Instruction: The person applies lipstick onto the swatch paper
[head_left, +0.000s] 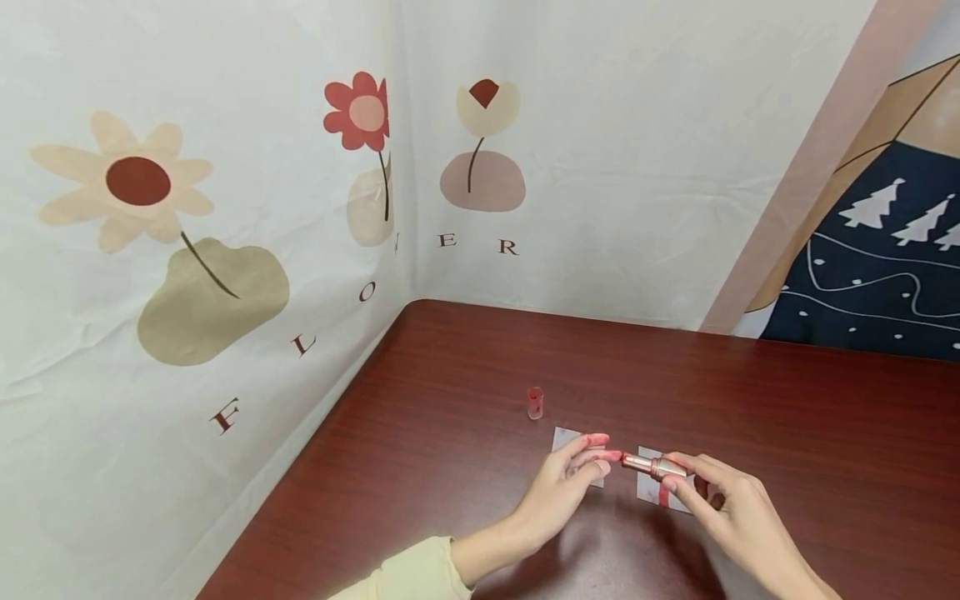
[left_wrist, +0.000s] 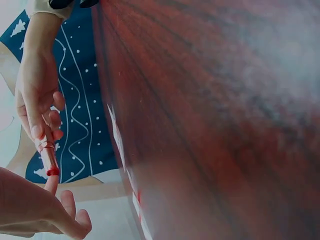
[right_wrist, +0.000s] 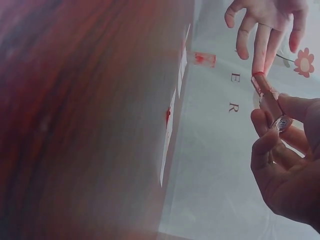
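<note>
My right hand (head_left: 742, 504) pinches a lipstick (head_left: 652, 466) with a shiny rose-gold tube between thumb and fingers. The red end points left and touches a fingertip of my left hand (head_left: 555, 496). That hand is held out with its fingers mostly straight, and red colour covers some fingertips. In the left wrist view, the lipstick (left_wrist: 48, 155) meets the raised finger from above. From the right wrist view, the round base of the lipstick (right_wrist: 271, 105) shows between the right fingers. Both hands are above the table, over two pieces of white paper.
One white paper (head_left: 564, 439) lies partly under the left hand. Another paper (head_left: 646, 486), with a red stroke, lies below the lipstick. Farther back, a small clear cylinder (head_left: 535, 403) with red smears stands on the brown table (head_left: 450, 367). Printed cloth (head_left: 615, 167) hangs behind.
</note>
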